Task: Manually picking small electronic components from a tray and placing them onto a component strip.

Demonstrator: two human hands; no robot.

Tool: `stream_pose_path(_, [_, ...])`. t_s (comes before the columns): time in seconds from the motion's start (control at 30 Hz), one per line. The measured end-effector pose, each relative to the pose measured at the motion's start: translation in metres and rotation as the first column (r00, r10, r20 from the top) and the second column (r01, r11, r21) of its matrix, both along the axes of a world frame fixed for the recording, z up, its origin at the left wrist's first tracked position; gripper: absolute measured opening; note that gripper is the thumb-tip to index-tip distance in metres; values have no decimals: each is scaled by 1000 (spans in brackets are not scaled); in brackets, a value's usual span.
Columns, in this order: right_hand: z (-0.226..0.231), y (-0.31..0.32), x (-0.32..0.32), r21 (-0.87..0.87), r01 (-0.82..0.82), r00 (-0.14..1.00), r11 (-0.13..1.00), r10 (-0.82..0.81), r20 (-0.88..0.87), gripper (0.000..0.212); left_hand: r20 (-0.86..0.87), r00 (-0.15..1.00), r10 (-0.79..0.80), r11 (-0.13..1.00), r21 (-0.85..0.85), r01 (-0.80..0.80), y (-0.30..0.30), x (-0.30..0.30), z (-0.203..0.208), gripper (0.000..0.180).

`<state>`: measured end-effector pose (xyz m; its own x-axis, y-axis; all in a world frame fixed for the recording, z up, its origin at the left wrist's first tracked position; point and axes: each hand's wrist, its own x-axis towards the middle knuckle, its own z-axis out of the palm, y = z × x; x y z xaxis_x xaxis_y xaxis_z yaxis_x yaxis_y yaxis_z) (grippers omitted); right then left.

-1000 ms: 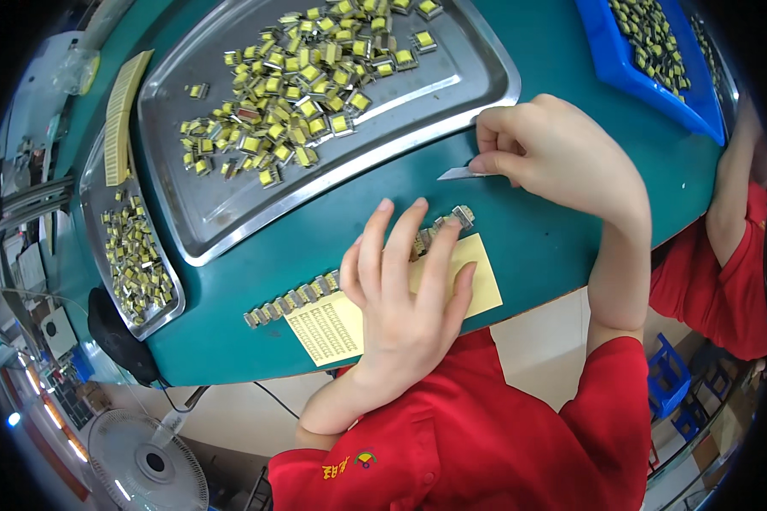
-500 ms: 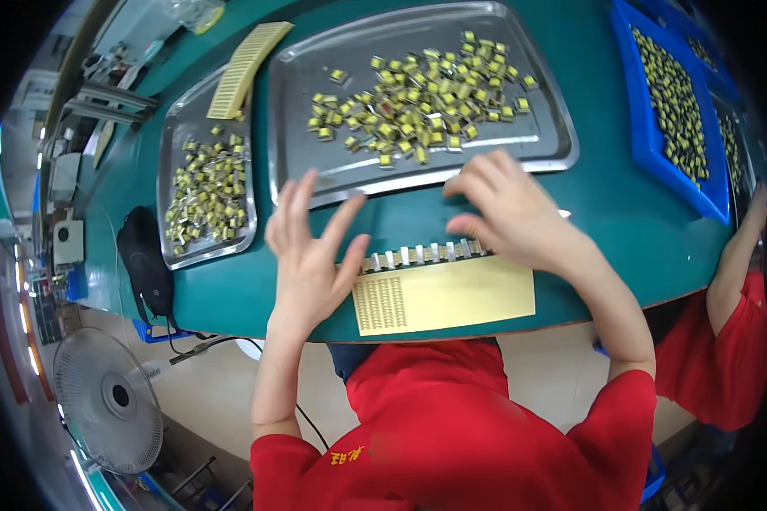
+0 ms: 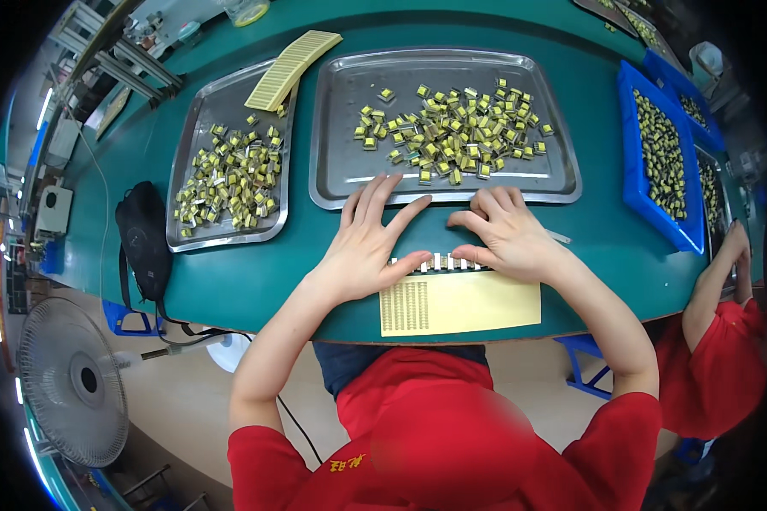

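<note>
While our left hand (image 3: pixel 368 243) is lying spread flat, fingers wide, our right hand (image 3: pixel 504 238) is curling loosely, both thumbs touching the short row of small yellow-and-silver components (image 3: pixel 439 262) on the green table (image 3: pixel 247 281).

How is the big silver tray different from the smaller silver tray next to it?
The big silver tray lies straight before the hands; the smaller silver tray sits left, tilted. The big tray's parts spread loosely near its middle; the smaller tray's bunch closer. Both are shiny metal holding small yellow parts.

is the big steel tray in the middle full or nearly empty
Partly full: the big steel tray holds small yellow parts clustered centrally, bare metal around.
</note>
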<state>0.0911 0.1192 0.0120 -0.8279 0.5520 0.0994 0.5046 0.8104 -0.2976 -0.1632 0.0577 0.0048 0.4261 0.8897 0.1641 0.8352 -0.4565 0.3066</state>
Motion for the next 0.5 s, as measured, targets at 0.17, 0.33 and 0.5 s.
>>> stream_pose_path(0.17, [-1,-1,-6,160,-77,996,984,67,66,35,38,999,21,999,36,-22,-2,-4,3,68])
stream_pose_path(0.33, [15,-6,-35,88,-67,994,994,74,-79,35,300,948,103,992,38,-119,-10,-25,46,39])
stream_pose_path(0.5, [-4,-13,-58,160,-78,994,984,90,-66,35,774,591,-228,973,202,110,-50,-24,148,6])
